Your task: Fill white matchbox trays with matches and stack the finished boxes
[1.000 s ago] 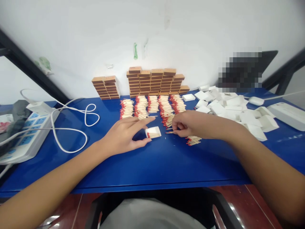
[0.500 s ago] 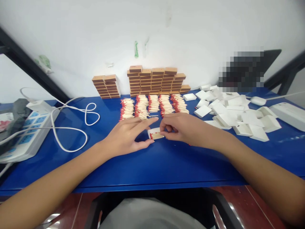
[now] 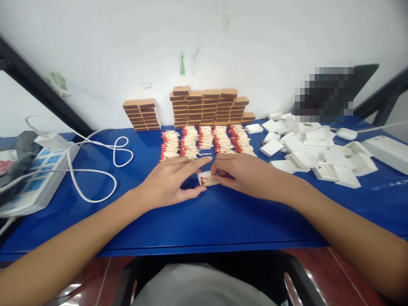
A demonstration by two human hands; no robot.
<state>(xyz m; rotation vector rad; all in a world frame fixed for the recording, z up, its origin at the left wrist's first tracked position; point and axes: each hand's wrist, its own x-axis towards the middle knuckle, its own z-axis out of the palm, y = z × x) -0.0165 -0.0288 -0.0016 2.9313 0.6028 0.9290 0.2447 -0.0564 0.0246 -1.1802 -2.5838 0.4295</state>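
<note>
A small white matchbox tray (image 3: 199, 177) lies on the blue table between my hands, with several red-headed matches (image 3: 207, 182) in it. My left hand (image 3: 172, 180) is at the tray's left, index finger and thumb spread apart. Its thumb tip is at the tray's near edge, and the index finger reaches over the far side. My right hand (image 3: 244, 172) is closed in a pinch over the tray's right end, on matches whose red heads show at the fingertips. How many it holds is hidden. Rows of loose matches (image 3: 190, 142) lie just beyond both hands.
Closed brown matchboxes (image 3: 210, 106) are stacked against the wall, with a smaller stack (image 3: 142, 114) to their left. White empty trays (image 3: 306, 146) are heaped at right. A white cable (image 3: 95, 170) and a power strip (image 3: 41, 174) occupy the left side.
My right hand has shifted slightly left over the tray, and red match heads now show at its fingertips. The left hand stays in place.
</note>
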